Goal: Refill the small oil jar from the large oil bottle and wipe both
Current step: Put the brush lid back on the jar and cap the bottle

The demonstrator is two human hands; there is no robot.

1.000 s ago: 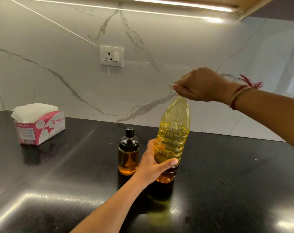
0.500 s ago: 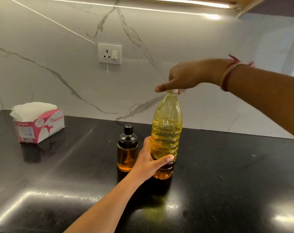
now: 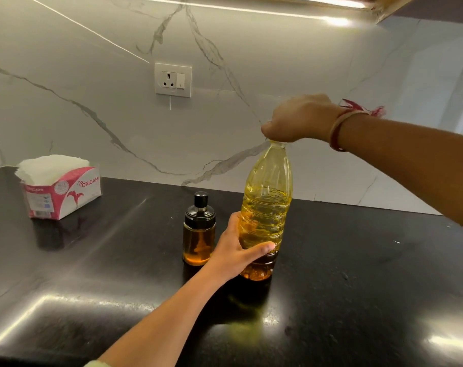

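Note:
A large clear plastic oil bottle with yellow oil stands upright on the black counter. My left hand wraps around its lower body. My right hand is closed over the bottle's cap, which is hidden under the fingers. Just left of the bottle stands the small glass oil jar with a black lid and amber oil, roughly two-thirds full, untouched.
A pink and white tissue box with white tissues sits at the far left of the counter by the marble wall. A wall socket is on the backsplash above the jar. An overhead cabinet edge shows at top right.
My right hand has turned on the cap, its fingers curling back from pointing left. The bottle stays upright in my left hand's grip.

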